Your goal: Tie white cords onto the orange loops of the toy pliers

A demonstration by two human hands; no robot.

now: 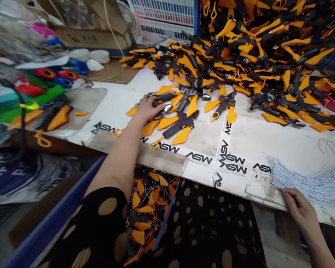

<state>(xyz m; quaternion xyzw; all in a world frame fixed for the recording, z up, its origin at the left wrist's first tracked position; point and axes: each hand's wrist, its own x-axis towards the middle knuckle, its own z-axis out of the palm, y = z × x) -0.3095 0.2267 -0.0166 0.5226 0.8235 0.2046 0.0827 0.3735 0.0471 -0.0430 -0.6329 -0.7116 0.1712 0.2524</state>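
My left hand [148, 109] reaches over a group of black and orange toy pistols on the table, its fingers and thumb closed around one toy pistol [165, 96] with orange wing-like pieces. Part of that toy is hidden under the hand. Right beside it lie a second toy pistol [178, 124] with an orange loop at its end and several others, touching or overlapping. At the table's front right edge, my right hand [300, 208] pinches the end of a white string from a bundle of thin white strings [304, 182].
A large heap of similar toy pistols [240, 63] covers the back right. Below the table edge, a blue bin [80, 197] holds more orange and black pieces with strings. A cardboard box [97, 33], white crate [167, 15] and colourful plastic parts [56, 76] stand around the left and back.
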